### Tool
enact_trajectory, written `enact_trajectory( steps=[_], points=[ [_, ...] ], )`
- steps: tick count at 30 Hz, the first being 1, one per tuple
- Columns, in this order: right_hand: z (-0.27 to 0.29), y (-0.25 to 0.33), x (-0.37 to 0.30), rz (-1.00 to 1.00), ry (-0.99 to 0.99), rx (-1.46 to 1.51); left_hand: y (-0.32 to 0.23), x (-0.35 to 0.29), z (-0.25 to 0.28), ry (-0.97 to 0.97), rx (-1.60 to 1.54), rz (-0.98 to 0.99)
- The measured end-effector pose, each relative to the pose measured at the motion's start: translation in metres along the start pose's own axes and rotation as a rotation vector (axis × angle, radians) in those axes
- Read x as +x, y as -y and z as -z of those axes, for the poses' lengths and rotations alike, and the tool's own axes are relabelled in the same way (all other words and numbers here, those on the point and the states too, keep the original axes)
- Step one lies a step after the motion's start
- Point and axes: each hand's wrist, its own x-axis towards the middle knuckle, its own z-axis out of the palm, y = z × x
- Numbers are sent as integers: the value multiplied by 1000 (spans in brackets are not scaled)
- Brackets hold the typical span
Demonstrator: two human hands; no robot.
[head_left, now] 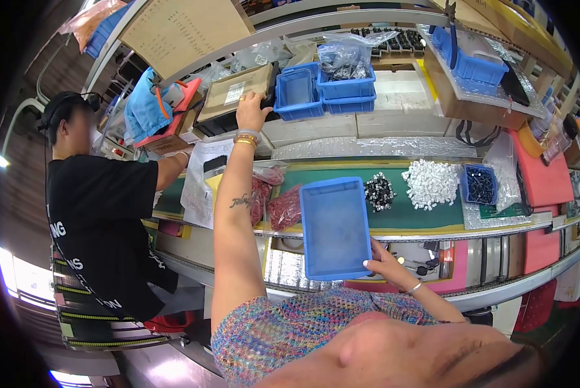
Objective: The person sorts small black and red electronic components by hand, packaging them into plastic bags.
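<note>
My right hand grips a blue plastic bin by its lower right corner, thumb over the rim. Only a cloudy, bare bottom shows inside the bin, which is held over the bench's near edge. My left arm stretches far forward. At its end my left hand has its fingers curled over the near right corner of a black tray topped with a brown cardboard sheet. Right beside that hand stand stacked blue bins; one behind holds a clear bag of small parts.
On the green mat lie red bags, black-and-silver parts and a white parts pile. A small blue bin of dark parts is farther right. A co-worker in a black shirt stands left. A metal rail crosses overhead.
</note>
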Motion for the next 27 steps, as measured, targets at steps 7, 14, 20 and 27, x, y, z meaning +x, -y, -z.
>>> enact_trajectory(
  steps=[7, 14, 20, 27],
  points=[
    [-2, 9, -5, -89, -128, -39, -136, -88, 98, 348, -482, -496],
    [0, -18, 5, 410, -151, -137, -191, -225, 134, 224, -450, -783],
    [-14, -17, 4, 368, 107, -213, -117, -208, 186, -59, -132, -349],
    [-8, -29, 7, 218, 108, -244, 56, -203, 216, -173, 175, 20]
  ],
)
